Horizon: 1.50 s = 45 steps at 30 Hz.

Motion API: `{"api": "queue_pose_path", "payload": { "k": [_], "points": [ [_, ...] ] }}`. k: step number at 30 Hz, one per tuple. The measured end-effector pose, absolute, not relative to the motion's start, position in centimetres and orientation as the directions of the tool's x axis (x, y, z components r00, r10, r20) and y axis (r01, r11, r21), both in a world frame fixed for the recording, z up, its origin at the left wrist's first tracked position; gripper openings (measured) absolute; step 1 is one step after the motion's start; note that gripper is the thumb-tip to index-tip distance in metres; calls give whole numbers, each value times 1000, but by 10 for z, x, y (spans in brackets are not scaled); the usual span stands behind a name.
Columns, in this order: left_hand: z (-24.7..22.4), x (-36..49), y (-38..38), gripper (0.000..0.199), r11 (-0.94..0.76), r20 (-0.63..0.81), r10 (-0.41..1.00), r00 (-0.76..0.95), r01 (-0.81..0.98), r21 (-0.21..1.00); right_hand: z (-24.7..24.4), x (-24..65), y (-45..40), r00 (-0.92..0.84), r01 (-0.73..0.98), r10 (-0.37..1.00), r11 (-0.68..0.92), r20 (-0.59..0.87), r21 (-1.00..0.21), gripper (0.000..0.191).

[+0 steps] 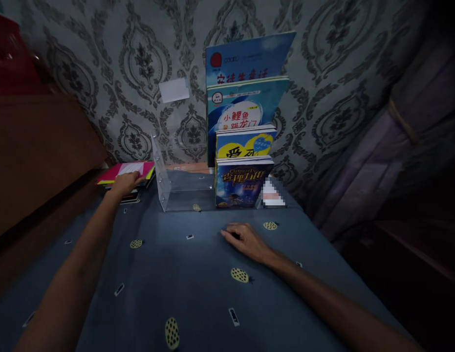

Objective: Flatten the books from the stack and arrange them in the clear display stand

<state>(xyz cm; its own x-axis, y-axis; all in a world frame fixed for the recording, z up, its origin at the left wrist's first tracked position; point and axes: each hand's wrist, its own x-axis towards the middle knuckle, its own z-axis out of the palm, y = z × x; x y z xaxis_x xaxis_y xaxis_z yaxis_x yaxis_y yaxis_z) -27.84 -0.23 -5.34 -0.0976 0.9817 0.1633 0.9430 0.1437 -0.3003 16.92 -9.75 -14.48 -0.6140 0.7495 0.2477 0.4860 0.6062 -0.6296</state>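
Note:
My left hand rests on the pink top of a stack of books and papers at the left; its fingertips are hard to make out. In front of the clear acrylic rack, my right hand is over the blue cloth with its fingers curled inward and nothing visible in them. Several books stand upright in the rack's right part: a dark blue one in front, then a blue and yellow one, a teal one and a tall blue one at the back. The rack's left part shows no upright books.
Blue cloth with pineapple prints covers the table. A brown wooden box or cabinet bounds the left side, with a red item on top. A white card is on the patterned wall. A purple curtain hangs at the right.

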Motion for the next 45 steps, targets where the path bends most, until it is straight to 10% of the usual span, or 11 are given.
{"api": "queue_pose_path", "payload": {
  "k": [45],
  "points": [
    [-123, -263, -130, 71, 163, 258, 961, -96, 954, -253, -149, 167, -97, -602, 479, 748, 618, 279, -623, 44]
  ]
}}
